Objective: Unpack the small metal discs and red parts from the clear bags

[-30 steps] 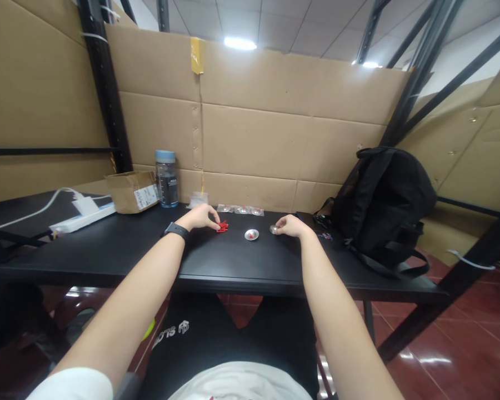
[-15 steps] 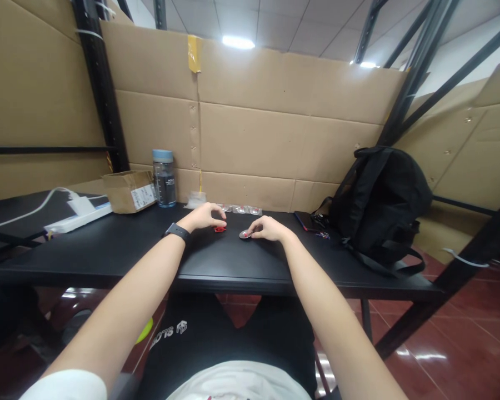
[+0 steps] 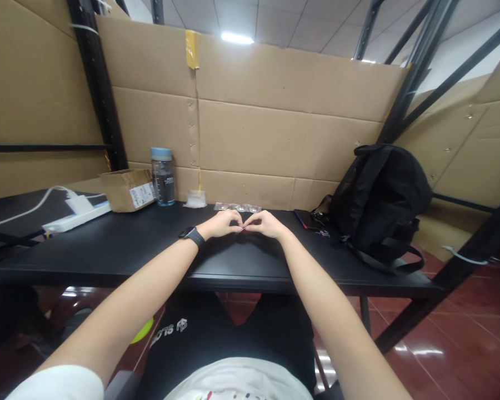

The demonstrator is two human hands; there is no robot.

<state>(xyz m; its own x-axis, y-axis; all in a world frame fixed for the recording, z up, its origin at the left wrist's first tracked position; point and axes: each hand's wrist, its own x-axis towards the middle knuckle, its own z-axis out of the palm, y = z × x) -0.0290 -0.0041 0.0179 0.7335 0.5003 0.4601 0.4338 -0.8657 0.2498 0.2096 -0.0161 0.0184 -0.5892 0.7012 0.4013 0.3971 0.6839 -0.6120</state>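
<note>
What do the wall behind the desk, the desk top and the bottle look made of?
Wall: plain brown cardboard, matte, with fold creases and tape. Desk top: smooth black, slightly glossy, probably laminate or painted board. Bottle: likely clear, dark-tinted plastic with a pale blue cap.

"SLO.." upside down on shorts (image 3: 173, 329).

The worktop (image 3: 108, 250) is bare black surface at lower left and lower centre of the frame. Obstacles: a bottle (image 3: 163, 176), a cardboard box (image 3: 128, 190) and a power strip (image 3: 75, 216) at left; small packets (image 3: 238, 207) behind centre; a backpack (image 3: 383, 200) at right. A cardboard wall (image 3: 275, 139) closes the rear.
</note>
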